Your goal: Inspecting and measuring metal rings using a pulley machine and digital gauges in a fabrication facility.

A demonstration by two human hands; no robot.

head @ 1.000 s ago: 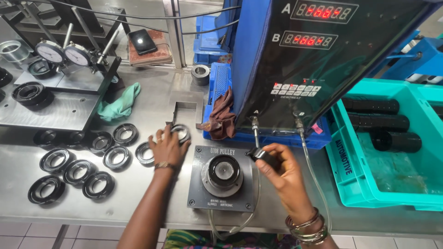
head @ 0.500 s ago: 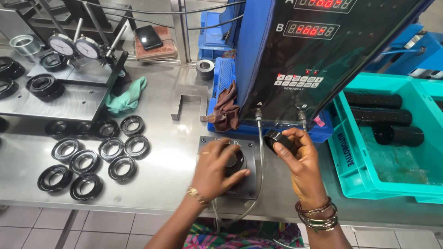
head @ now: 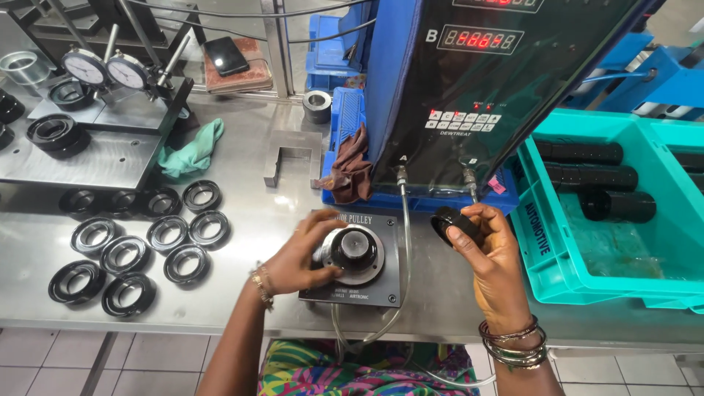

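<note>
Left hand (head: 304,257) curled on the round black part (head: 350,249) seated in the square gauge fixture (head: 357,258) at the steel surface's (head: 242,308) near edge, right hand (head: 490,253) closed around a black ring (head: 449,222) lifted just right of it, dark readout console (head: 477,88) behind, black rings (head: 125,253) laid out left.

black rings (head: 169,233) | teal crate (head: 546,253) | green rag (head: 192,152) | blue tray (head: 345,117)

Brushed steel bench (head: 242,158), glossy black rubber rings (head: 125,253), matt teal plastic crate (head: 546,249), crumpled green cloth (head: 192,150).
</note>
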